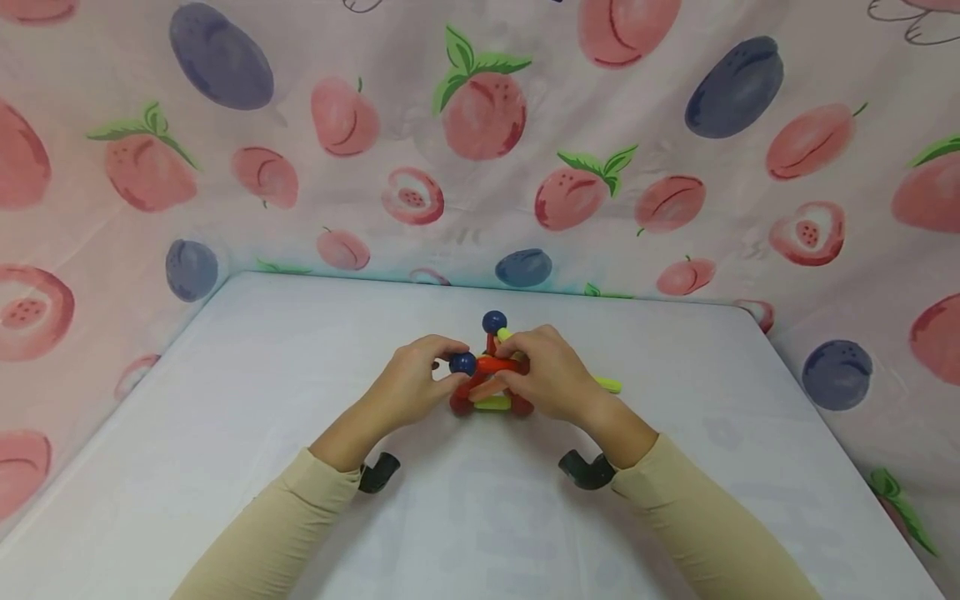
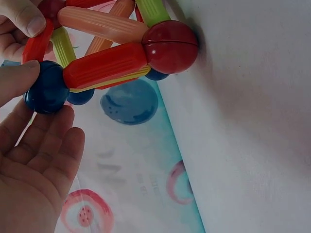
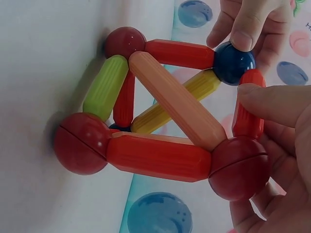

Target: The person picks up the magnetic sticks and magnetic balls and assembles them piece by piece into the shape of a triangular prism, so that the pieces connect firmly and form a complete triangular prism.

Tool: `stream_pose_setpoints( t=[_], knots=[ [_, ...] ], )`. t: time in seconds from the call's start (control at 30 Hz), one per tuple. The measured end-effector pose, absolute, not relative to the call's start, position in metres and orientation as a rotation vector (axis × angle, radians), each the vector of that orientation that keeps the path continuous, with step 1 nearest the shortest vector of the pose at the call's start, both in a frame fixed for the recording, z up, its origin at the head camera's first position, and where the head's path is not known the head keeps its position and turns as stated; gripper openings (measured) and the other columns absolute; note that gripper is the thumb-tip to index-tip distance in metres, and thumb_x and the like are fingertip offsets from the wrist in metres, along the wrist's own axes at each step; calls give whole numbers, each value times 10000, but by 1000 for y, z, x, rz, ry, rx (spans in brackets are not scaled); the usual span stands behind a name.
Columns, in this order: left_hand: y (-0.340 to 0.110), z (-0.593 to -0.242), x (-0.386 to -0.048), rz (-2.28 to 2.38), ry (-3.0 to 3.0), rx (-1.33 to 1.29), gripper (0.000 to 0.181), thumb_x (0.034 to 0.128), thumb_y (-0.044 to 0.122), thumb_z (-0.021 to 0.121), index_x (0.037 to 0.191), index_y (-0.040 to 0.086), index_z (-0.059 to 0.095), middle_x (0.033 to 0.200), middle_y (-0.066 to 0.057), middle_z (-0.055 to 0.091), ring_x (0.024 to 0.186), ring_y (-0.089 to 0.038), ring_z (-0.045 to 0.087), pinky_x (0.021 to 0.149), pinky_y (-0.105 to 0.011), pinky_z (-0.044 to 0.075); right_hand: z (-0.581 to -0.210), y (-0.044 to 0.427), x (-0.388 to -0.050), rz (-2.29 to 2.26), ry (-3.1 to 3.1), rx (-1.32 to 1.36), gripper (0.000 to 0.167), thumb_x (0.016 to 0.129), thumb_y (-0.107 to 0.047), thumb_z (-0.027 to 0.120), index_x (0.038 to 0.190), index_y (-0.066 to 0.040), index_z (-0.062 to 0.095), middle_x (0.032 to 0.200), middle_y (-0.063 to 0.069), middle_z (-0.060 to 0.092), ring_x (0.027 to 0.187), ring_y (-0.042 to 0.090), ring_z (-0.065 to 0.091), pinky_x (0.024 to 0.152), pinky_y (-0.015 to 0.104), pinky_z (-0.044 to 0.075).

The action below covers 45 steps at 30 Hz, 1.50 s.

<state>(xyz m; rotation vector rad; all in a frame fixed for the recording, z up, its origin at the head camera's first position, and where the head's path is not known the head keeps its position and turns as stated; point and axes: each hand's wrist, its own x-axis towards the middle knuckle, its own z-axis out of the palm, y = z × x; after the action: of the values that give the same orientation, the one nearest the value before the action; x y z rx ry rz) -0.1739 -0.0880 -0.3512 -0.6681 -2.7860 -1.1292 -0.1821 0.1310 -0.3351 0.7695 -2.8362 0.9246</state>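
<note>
A frame of coloured ridged rods and balls stands on the white table between the two hands. My left hand (image 1: 408, 379) pinches a dark blue ball (image 2: 46, 87) between thumb and fingers at an upper corner. My right hand (image 1: 551, 371) grips a short red rod (image 3: 249, 109), which runs from that blue ball to a red ball (image 3: 239, 168). An orange rod (image 3: 177, 99) crosses one side diagonally. Lower down are another red rod (image 3: 158, 156), a yellow-green rod (image 3: 106, 87) and red balls touching the table. A second blue ball (image 1: 494, 322) shows at the back.
A yellow-green rod (image 1: 609, 385) shows past the right hand, partly hidden by it. Black curved pieces (image 1: 378, 473) sit near both sleeve cuffs. Behind the white table (image 1: 187, 433) hangs a fruit-print cloth (image 1: 480, 200), which also lines its sides.
</note>
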Motion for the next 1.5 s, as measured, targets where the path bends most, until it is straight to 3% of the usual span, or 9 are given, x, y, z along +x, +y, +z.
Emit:
stream_pose_setpoints(
  t=[0.7, 0.93, 1.07, 1.3, 1.5],
  knots=[
    [-88, -351, -177, -1133, -2749, -719, 361, 913, 122, 748, 1245, 16, 657, 1184, -98, 661, 1075, -243, 623, 924, -401, 533, -335, 136, -185, 905, -2852, 726, 245, 872, -161, 797, 1091, -72, 734, 1032, 61, 684, 1015, 253, 492, 731, 326, 504],
    [-88, -349, -175, -1132, -2777, -705, 369, 914, 126, 748, 1257, 28, 654, 1189, -90, 656, 1085, -241, 618, 936, -395, 526, -337, 154, -185, 1003, -2821, 745, 329, 881, -128, 776, 1186, -43, 684, 1142, 77, 665, 1035, 253, 569, 876, 431, 537],
    [-90, -347, -176, -1113, -2804, -729, 383, 921, 136, 740, 1279, 38, 642, 1202, -88, 651, 1106, -253, 612, 951, -413, 517, -338, 162, -183, 1067, -2814, 750, 341, 869, -117, 784, 1177, -33, 664, 1104, 64, 644, 992, 236, 582, 895, 479, 530],
    [-98, -345, -183, -1039, -2830, -746, 380, 941, 93, 703, 1309, 34, 634, 1281, -113, 637, 1180, -274, 595, 1003, -442, 483, -338, 165, -175, 1243, -2817, 889, 283, 875, -125, 771, 1136, -66, 678, 1084, 5, 647, 1022, 211, 592, 897, 448, 531],
    [-100, -345, -184, -999, -2801, -644, 373, 933, 83, 712, 1295, 22, 642, 1252, -143, 644, 1141, -306, 602, 977, -451, 496, -338, 165, -169, 1369, -2811, 943, 299, 893, -136, 759, 1171, -61, 678, 1116, 24, 675, 1043, 241, 623, 913, 424, 537]
  ],
)
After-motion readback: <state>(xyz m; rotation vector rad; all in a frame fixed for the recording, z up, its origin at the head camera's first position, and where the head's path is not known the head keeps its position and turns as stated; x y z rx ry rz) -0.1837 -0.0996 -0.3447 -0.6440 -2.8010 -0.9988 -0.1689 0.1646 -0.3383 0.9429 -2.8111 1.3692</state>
